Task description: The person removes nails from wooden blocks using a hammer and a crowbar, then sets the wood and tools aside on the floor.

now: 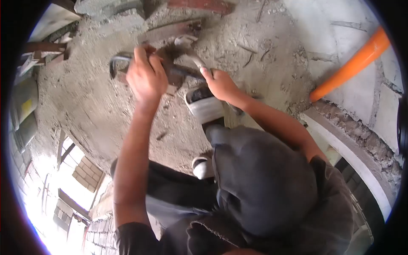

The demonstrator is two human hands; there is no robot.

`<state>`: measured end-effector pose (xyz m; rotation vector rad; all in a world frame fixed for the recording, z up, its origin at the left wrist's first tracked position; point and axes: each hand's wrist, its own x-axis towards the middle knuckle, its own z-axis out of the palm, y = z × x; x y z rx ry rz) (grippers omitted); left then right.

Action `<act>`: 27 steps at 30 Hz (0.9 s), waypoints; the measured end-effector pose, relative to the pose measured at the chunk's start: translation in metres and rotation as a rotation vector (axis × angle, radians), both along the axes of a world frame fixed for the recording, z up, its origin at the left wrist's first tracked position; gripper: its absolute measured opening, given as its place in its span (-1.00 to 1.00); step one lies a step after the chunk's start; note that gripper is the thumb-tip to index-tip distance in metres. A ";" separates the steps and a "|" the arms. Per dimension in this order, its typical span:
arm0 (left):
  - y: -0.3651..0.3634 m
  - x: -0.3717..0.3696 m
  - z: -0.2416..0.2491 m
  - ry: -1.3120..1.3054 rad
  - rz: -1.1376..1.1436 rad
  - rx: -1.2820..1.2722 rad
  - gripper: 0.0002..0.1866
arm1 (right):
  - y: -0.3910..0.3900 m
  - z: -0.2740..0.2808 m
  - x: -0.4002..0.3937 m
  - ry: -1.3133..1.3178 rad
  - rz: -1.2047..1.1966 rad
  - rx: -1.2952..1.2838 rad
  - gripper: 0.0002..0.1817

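My left hand [146,76] is closed around a dark metal bar [114,64] with a hooked end that sticks out to the left. The bar continues to the right behind my fingers. A handled tool that looks like a hammer [193,55] is in my right hand [222,86], its pale, blurred head up and to the left of my fingers. Under the bar, between my hands, lies a brownish block [172,88], mostly hidden. Just below my right hand is my shoe [206,108], pale with a dark opening.
Wood pieces [170,32] and a reddish board [199,5] lie ahead on the rough, dusty ground [85,89]. Grey blocks [110,12] are at the upper left. An orange pipe [352,63] leans by the stone wall [340,34] at right. Bucket-like containers [25,106] stand far left.
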<state>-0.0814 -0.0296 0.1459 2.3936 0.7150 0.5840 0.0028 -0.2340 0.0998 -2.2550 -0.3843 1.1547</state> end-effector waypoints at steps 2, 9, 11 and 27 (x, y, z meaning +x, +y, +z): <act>-0.003 0.009 0.001 -0.078 0.002 0.090 -0.86 | 0.002 0.005 0.000 -0.160 -0.023 0.205 -0.31; -0.006 -0.001 -0.001 -0.097 -0.012 0.011 -0.86 | 0.003 -0.008 -0.006 -0.236 -0.020 0.191 -0.33; -0.003 -0.003 0.002 -0.050 0.001 -0.047 -0.86 | 0.001 -0.012 -0.017 -0.275 -0.083 0.201 -0.31; -0.005 -0.008 -0.002 -0.034 0.004 -0.108 -0.87 | 0.011 0.010 -0.013 -0.186 -0.141 0.262 -0.32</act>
